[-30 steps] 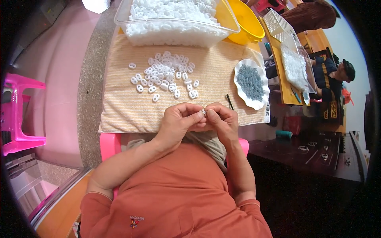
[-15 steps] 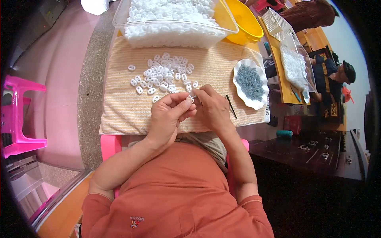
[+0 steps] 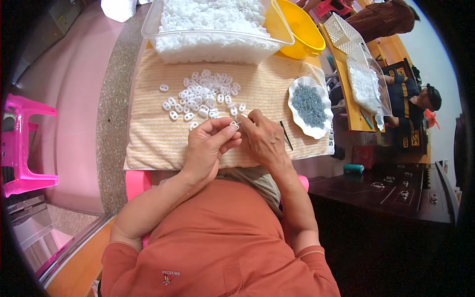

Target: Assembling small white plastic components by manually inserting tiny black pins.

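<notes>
over the striped mat [image 3: 148, 143], both hands' grip pinched on one small white piece [image 3: 234, 125], clear tub [image 3: 148, 29] full of white pieces, scalloped dish [image 3: 296, 116] of grey bits

On the striped cloth [image 3: 158, 143] lie roughly thirty loose small white plastic pieces [image 3: 205, 96], with one more pinched between the two hands. There is one clear bin of white pieces [image 3: 213, 29], one yellow basin [image 3: 297, 27], one white scalloped dish of grey parts [image 3: 309, 106] and one thin dark tool [image 3: 286, 134]. One pink stool [image 3: 22, 143] stands at the left.
</notes>
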`<action>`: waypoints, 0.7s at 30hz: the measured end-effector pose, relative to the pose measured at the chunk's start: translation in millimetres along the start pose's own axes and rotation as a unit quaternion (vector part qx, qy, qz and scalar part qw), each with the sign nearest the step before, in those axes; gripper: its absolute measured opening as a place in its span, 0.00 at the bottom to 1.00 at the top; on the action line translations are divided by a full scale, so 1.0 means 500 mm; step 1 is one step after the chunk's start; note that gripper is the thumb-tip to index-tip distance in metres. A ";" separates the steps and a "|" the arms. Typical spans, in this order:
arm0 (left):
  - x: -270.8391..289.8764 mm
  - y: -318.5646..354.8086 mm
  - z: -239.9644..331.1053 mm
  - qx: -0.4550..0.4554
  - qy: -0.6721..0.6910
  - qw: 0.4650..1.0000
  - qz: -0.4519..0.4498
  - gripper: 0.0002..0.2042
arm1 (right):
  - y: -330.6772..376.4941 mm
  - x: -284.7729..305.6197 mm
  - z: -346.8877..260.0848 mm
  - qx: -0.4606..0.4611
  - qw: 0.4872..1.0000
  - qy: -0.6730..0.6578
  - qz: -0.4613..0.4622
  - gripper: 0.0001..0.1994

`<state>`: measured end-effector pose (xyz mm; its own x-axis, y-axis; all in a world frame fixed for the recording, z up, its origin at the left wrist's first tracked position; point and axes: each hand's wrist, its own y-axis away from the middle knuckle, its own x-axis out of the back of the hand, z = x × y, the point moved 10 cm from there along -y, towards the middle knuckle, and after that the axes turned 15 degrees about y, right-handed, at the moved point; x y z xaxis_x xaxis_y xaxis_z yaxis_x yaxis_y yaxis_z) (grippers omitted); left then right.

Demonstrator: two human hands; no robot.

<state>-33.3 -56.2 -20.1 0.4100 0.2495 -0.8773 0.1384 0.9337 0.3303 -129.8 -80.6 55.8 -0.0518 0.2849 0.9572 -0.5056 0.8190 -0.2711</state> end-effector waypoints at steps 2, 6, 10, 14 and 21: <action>-0.001 0.001 -0.002 0.001 0.000 1.000 0.000 0.08 | 0.001 0.000 0.001 0.001 1.000 0.006 -0.009 0.09; -0.004 0.001 -0.004 0.004 0.001 1.000 -0.004 0.08 | 0.008 -0.014 0.009 0.001 1.000 0.021 -0.010 0.14; -0.002 0.000 -0.003 0.005 0.003 1.000 -0.004 0.08 | 0.003 -0.009 0.007 0.000 1.000 0.025 -0.008 0.15; -0.002 0.000 0.000 0.003 0.003 1.000 -0.002 0.08 | 0.000 0.003 0.003 0.012 0.999 0.039 -0.020 0.11; -0.003 0.002 0.000 0.003 0.007 1.000 0.001 0.08 | 0.005 0.009 0.017 0.009 0.997 -0.074 -0.033 0.09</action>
<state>-33.9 -55.8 -18.4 0.3975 0.2544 -0.8816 0.1434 0.9317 0.3336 -138.7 -81.8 60.2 -0.1436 0.1531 0.9777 -0.5267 0.8246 -0.2065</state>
